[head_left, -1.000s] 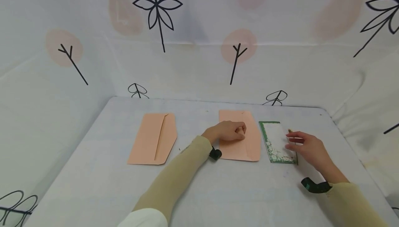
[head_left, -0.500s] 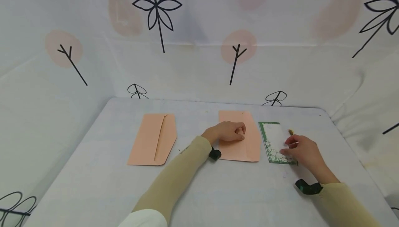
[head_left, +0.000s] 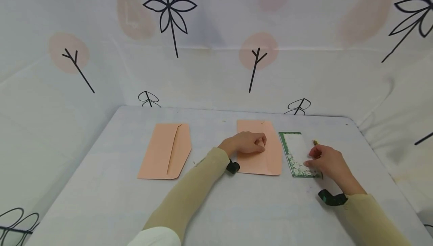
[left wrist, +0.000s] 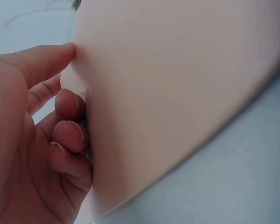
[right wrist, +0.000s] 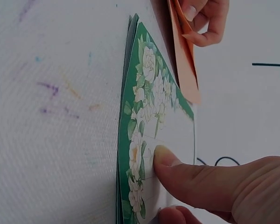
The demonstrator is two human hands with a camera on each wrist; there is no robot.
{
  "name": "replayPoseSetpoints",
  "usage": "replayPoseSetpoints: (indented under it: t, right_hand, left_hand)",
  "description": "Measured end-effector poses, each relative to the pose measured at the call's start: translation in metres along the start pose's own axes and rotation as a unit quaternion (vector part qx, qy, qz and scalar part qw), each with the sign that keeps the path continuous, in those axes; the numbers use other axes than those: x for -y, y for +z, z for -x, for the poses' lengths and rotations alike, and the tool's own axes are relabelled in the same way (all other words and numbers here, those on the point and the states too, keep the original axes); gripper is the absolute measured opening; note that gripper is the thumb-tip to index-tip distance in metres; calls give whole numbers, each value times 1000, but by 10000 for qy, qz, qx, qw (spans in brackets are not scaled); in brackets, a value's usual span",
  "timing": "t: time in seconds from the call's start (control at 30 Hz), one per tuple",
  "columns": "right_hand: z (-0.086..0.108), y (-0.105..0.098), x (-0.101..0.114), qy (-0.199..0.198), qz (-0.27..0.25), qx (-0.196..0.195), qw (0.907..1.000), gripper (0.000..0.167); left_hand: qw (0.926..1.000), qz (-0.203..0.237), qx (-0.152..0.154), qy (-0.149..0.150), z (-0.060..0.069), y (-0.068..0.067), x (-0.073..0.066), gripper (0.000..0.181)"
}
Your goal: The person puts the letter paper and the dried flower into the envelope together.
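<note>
head view: left hand (head_left: 246, 142), nearly closed, pinches an envelope (head_left: 253, 164); right hand (head_left: 328, 159), fingers bent, touches the flowered card (head_left: 295, 148) (whether gripping, i can't tell).

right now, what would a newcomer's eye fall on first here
Probably the black flower drawings high on the pale backdrop. Below, a peach envelope lies at left on the table, while the left hand grips a second envelope to its right. Further right, the right hand pinches a green-bordered card.
</note>
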State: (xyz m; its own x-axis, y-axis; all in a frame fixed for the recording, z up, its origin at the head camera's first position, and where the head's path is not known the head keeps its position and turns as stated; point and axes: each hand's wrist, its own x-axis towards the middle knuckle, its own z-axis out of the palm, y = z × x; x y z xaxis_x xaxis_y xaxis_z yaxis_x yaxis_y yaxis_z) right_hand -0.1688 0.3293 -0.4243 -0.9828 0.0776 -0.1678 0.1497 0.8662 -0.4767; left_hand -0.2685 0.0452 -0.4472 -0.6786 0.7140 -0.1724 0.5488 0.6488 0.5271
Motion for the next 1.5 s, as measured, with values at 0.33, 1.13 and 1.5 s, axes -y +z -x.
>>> replayPoseSetpoints:
  t: [0.33, 1.13, 1.5]
  right_hand:
    - [-2, -4, 0, 87, 92, 140, 9998, 38]
    - [-3, -2, 1, 94, 186, 179, 9996, 35]
    - [-2, -1, 3, -52, 306, 189, 9993, 34]
  left_hand:
    - [10000, 56, 12, -31, 0, 0, -2, 16]
    - [9999, -98, 28, -27, 0, -3, -4, 17]
    - [9999, -76, 82, -61, 1, -4, -7, 16]
